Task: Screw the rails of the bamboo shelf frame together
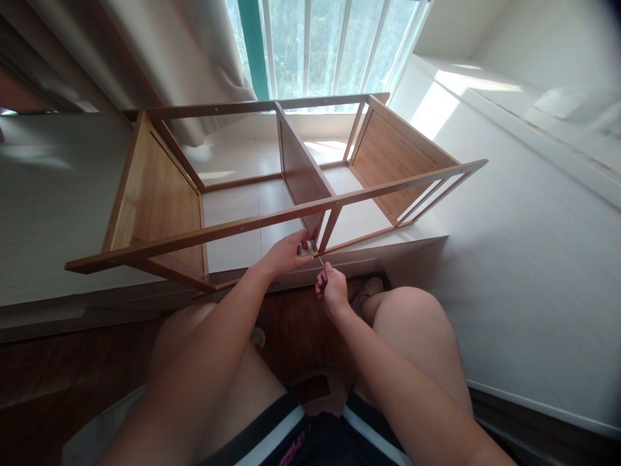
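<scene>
A bamboo shelf frame lies on its side on a white raised platform, with a middle divider panel. My left hand is closed, its fingers pressed on the lower front end of the divider where it meets the front rail. My right hand is pinched shut on a thin metal tool, its tip pointing up at that same joint. Both hands sit just below the front rail, close together.
A window with white bars and a pale curtain stand behind the frame. Dark wooden floor lies under my bare knees, with a foot in a shoe beside my right knee.
</scene>
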Demonstrator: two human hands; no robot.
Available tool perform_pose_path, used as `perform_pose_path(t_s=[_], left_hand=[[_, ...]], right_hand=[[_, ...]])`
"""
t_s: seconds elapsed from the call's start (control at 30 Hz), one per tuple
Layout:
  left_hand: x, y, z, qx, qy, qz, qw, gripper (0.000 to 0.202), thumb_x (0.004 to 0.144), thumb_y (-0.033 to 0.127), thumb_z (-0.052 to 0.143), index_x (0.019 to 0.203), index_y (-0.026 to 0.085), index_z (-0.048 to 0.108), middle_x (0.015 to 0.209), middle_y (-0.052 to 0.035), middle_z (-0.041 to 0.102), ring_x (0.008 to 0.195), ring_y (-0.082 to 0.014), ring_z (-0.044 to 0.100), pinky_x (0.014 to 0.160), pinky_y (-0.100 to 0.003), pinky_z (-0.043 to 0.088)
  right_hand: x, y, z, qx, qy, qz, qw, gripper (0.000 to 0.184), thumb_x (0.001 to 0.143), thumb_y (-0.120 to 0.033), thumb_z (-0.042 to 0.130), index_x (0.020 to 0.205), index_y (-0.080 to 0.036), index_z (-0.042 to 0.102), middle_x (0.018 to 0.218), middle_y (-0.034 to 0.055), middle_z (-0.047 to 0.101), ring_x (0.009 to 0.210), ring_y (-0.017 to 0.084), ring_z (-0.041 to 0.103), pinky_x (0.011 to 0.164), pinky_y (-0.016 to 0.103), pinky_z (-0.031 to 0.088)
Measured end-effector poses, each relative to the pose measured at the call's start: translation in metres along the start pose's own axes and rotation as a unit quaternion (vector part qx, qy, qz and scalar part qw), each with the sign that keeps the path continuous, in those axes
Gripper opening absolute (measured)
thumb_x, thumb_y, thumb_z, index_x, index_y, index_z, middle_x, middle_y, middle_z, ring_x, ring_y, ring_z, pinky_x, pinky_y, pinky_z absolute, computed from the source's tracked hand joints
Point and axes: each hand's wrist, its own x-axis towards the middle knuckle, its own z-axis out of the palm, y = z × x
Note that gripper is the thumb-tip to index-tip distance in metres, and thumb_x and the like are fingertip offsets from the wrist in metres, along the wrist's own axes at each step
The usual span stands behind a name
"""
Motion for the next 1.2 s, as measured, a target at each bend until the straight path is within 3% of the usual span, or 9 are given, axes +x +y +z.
perform_pose_path(t_s=[0.27,0.6,1.2], left_hand=[[0.0004,0.0008,0.0001,-0.006,-0.003,-0.011,1.000,0.037,0.071,0.037,0.061,0.103,0.021,0.052,0.088,-0.0006,0.061,0.070,-0.0135,0.053,0.063,-0.026,0.041],[0.0009,-0.0016,0.0002,-0.008,0.001,0.004,1.000,0.037,0.070,0.036,0.063,0.102,0.021,0.052,0.085,0.0001,0.060,0.069,-0.0131,0.052,0.062,-0.026,0.040],[0.0008,0.0011,-0.0015,-0.004,-0.006,-0.007,1.000,0.039,0.070,0.037,0.062,0.104,0.021,0.053,0.087,-0.0004,0.061,0.069,-0.0129,0.053,0.063,-0.026,0.041]], right_hand=[[-0.0057,-0.0052,0.0061,0.094,-0.029,0.057,0.993,0.045,0.082,-0.058,0.046,0.062,-0.022,0.028,0.053,-0.0069,0.035,0.039,0.008,0.034,0.035,0.021,0.024],[-0.0076,-0.0010,0.0070,0.161,0.000,0.055,0.985,0.043,0.083,-0.048,0.051,0.059,-0.022,0.027,0.050,-0.0074,0.033,0.037,0.007,0.031,0.035,0.021,0.020],[-0.0024,0.0040,0.0040,0.019,0.028,-0.004,0.999,0.043,0.084,-0.056,0.046,0.060,-0.022,0.032,0.049,-0.0073,0.036,0.036,0.008,0.032,0.035,0.022,0.020]])
